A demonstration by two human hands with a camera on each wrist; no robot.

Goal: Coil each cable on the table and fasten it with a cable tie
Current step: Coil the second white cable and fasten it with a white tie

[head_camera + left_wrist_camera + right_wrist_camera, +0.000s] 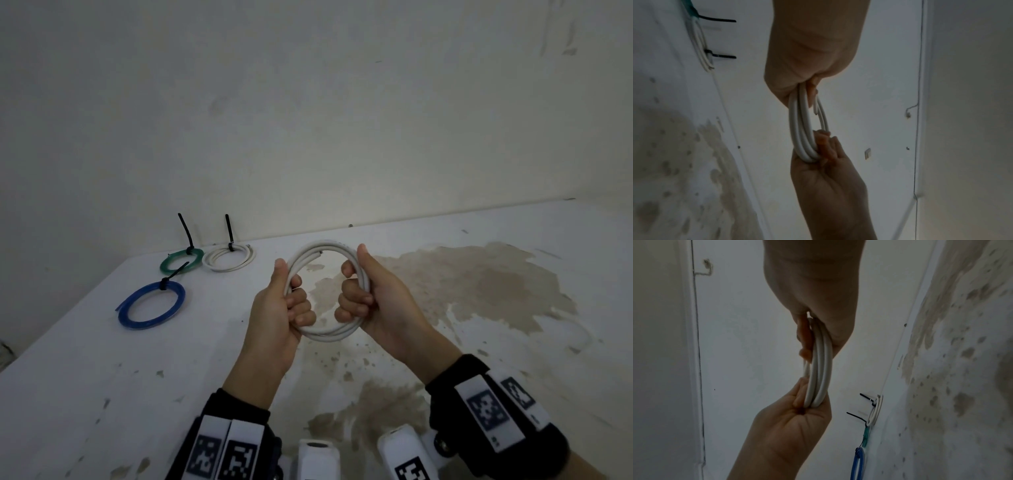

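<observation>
A white cable (325,246) wound into a round coil is held above the table between both hands. My left hand (284,301) grips the coil's left side, thumb up along the loop, fingers curled through it. My right hand (366,294) grips the right side the same way. In the left wrist view the white cable (799,128) shows several strands edge-on, with a loose end near my left hand (797,81) and my right hand (826,162) below. The right wrist view shows the white cable (820,366) running from my right hand (818,318) down to my left hand (797,410). No tie is on this coil.
Three tied coils lie at the table's far left: a blue one (152,305), a green one (181,262) and a white one (228,259), each with a black cable tie sticking up. The white table (479,342) carries a large brown stain. A wall rises behind.
</observation>
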